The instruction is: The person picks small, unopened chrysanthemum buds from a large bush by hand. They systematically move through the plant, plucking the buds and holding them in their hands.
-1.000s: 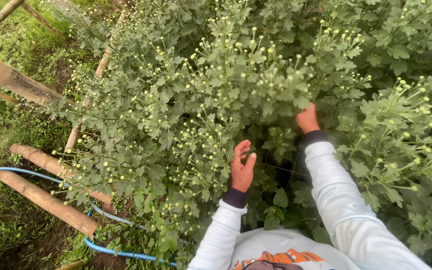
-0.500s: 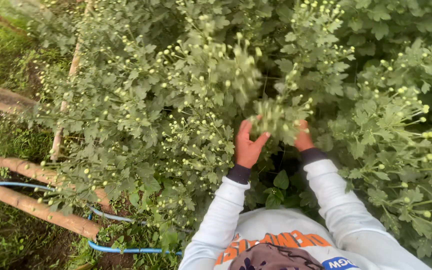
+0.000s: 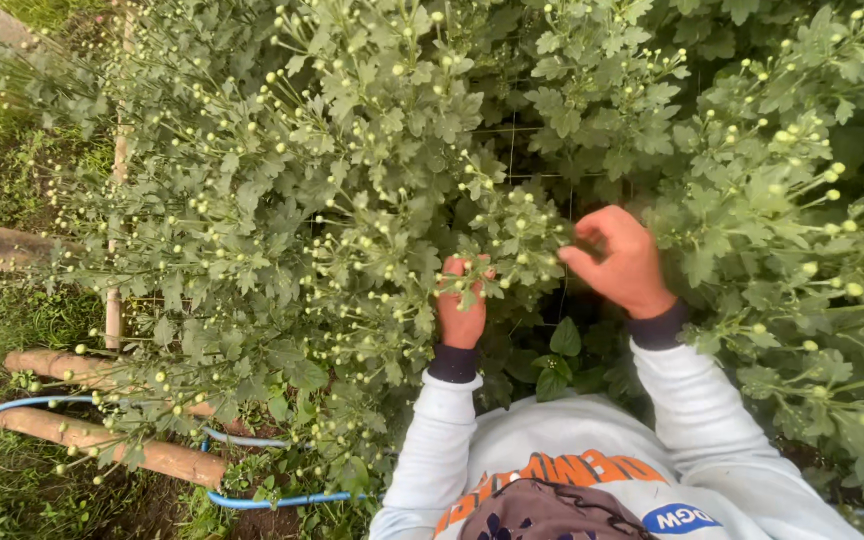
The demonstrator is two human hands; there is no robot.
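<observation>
Pinching a budded sprig (image 3: 512,235) at the middle of the flower bed (image 3: 332,180), right hand (image 3: 620,260) is curling half-closed while left hand (image 3: 460,305) is steadying it from below (grip partly hidden by leaves), the thin stems likely light and snappable, best held low

Grey-green leaves on the bushes (image 3: 352,150), dotted all over with pale yellow-green buds (image 3: 512,225). White sweatshirt (image 3: 552,440), dark cuffs, orange lettering. At eight o'clock, a bright blue hose (image 3: 262,500) beside tan bamboo poles (image 3: 162,458).
</observation>
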